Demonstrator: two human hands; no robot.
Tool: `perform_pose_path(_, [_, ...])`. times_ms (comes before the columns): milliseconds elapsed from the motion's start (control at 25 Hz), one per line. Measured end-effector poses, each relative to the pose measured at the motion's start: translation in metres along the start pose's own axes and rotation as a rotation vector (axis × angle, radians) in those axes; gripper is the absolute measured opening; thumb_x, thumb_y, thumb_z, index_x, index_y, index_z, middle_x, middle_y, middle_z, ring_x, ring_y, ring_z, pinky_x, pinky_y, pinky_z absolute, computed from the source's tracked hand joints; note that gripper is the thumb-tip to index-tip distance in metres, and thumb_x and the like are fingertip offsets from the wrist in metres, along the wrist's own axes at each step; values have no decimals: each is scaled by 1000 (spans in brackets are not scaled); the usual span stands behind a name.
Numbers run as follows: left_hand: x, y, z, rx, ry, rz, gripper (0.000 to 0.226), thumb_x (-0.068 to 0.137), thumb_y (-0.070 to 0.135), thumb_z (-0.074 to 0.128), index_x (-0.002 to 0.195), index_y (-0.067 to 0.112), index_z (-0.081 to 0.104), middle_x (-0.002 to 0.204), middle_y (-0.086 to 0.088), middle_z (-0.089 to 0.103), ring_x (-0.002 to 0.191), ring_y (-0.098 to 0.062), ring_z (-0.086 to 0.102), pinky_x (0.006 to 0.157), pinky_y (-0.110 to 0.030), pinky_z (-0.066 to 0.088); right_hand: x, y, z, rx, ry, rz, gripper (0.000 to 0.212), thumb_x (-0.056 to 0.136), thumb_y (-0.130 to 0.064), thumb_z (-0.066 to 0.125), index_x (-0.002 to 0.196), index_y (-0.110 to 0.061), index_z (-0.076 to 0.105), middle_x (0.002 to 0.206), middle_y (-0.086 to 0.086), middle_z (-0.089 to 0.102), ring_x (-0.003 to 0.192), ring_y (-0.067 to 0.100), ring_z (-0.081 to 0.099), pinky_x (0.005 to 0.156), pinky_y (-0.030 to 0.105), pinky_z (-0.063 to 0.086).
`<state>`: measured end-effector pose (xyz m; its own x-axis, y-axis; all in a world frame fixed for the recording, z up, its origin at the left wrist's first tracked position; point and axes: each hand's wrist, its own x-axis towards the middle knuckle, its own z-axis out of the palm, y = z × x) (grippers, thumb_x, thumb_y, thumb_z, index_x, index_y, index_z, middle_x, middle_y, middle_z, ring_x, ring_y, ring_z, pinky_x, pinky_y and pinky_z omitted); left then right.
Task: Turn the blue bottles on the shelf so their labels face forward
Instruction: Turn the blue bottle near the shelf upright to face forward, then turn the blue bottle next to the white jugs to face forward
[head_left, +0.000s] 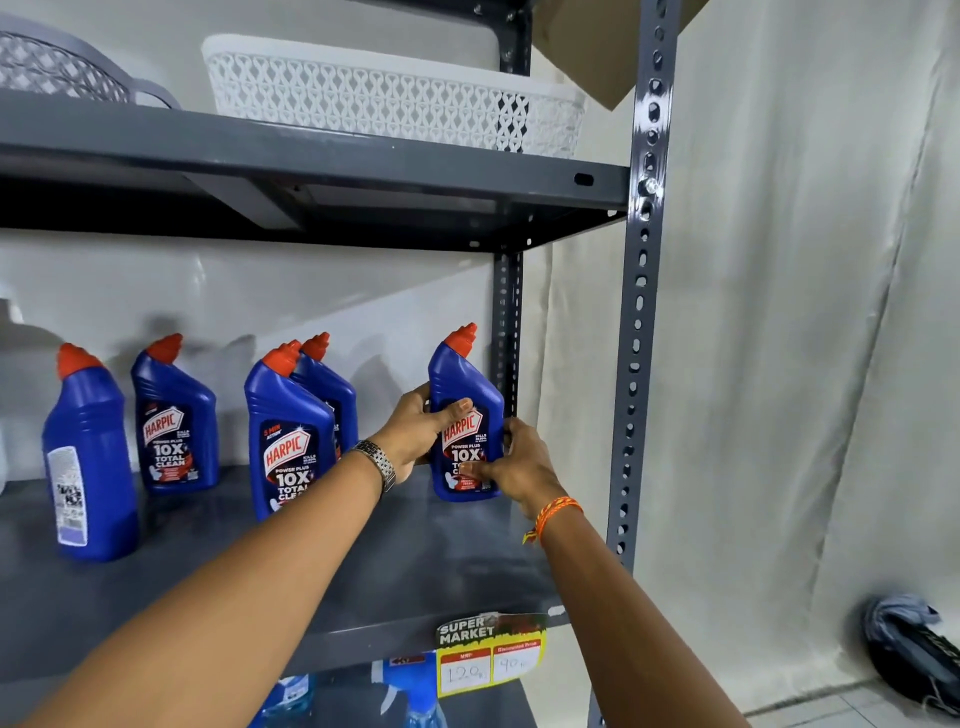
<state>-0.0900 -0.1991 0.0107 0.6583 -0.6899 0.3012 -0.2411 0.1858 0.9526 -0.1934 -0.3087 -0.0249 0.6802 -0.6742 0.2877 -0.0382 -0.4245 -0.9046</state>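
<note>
We have the rightmost blue bottle (465, 415) at the 3 o'clock end of the shelf (363, 582), upright, label already about forward. Left hand (421, 431) wraps its 9 o'clock side with the thumb on the label; right hand (514, 462) cups its 3 o'clock side, fingers closed on it.

Risks:
- Bottle stands just beside the rear upright (506, 338); over-rotating could knock it against the post or pinch our right fingers.
- Left forearm passes close to the front bottle (288, 436) at 9 o'clock; pulling back carelessly could tip it into the one behind (324, 379).
- Far-left bottle (88, 457) shows its back label; easy to miss.
</note>
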Motion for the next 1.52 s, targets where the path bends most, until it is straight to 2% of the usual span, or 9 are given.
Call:
perform_pose_path(280, [-2, -21, -3, 32, -32, -9, 26, 89, 24, 70, 115, 25, 65, 104, -4, 77, 100, -26, 72, 64, -28, 58, 2, 23, 10, -51, -13, 46, 62, 73, -5, 90, 127, -10, 59, 123, 10, 72, 116, 29, 71, 102, 48, 60])
perform_pose_path(400, [-7, -21, 0, 72, 8, -14, 42, 90, 17, 69, 131, 12, 58, 121, -15, 71, 114, -34, 68, 78, -33, 56, -3, 18, 9, -76, -6, 62, 67, 71, -6, 91, 128, -10, 57, 121, 8, 72, 117, 30, 70, 103, 47, 60])
perform_pose_path(600, [-56, 6, -46, 127, 175, 176, 48, 88, 17, 72, 134, 15, 57, 128, -2, 66, 118, -16, 64, 103, -30, 51, -38, -5, -3, -120, 146, -32, 89, 67, 4, 89, 142, -12, 43, 124, 1, 57, 121, 24, 60, 94, 29, 50])
perform_pose_path(760, [-125, 28, -143, 31, 557, 547, 28, 77, 13, 76, 96, 33, 73, 94, 8, 79, 91, -7, 74, 85, -18, 56, -89, -36, 32, -33, 324, -330, 87, 71, 5, 82, 148, -14, 46, 144, 2, 57, 134, 20, 57, 114, 33, 48])
perform_pose_path(880, [-150, 25, -231, 24, 941, 567, 23, 77, 11, 69, 89, 29, 65, 83, 11, 72, 81, -8, 67, 87, -29, 55, -114, -69, 98, 133, 63, -399, 82, 74, 2, 85, 144, -20, 49, 126, -28, 56, 115, -20, 57, 96, 2, 47])
perform_pose_path(920, [-152, 20, -257, 76, 972, 496, 24, 80, 6, 67, 96, 23, 61, 91, 5, 67, 86, -14, 63, 91, -34, 51, -119, -81, 124, 216, -60, -355, 78, 75, 2, 85, 141, -20, 51, 118, -31, 55, 107, -21, 59, 88, 1, 49])
perform_pose_path(1120, [-149, -9, -338, 252, 613, 43, 25, 98, 10, 55, 123, 12, 55, 116, -5, 59, 106, -16, 53, 86, -24, 44, -119, -120, 253, 300, -529, -134, 61, 79, 3, 82, 123, -20, 46, 117, -11, 57, 123, 16, 56, 106, 32, 52])
perform_pose_path(1240, [-139, -14, -342, 159, 427, 0, 29, 102, 12, 48, 130, 9, 55, 118, -8, 65, 106, -18, 58, 90, -29, 48, -97, -120, 297, 193, -436, -85, 56, 72, 0, 86, 107, -24, 49, 117, -3, 64, 117, 21, 63, 98, 34, 57])
perform_pose_path(1520, [-135, -6, -349, 48, 357, 32, 20, 98, 8, 55, 118, 5, 55, 95, -9, 61, 88, -24, 60, 77, -35, 50, -83, -111, 337, -4, -399, -3, 59, 81, -6, 81, 136, -6, 60, 134, 14, 69, 124, 31, 66, 108, 45, 55])
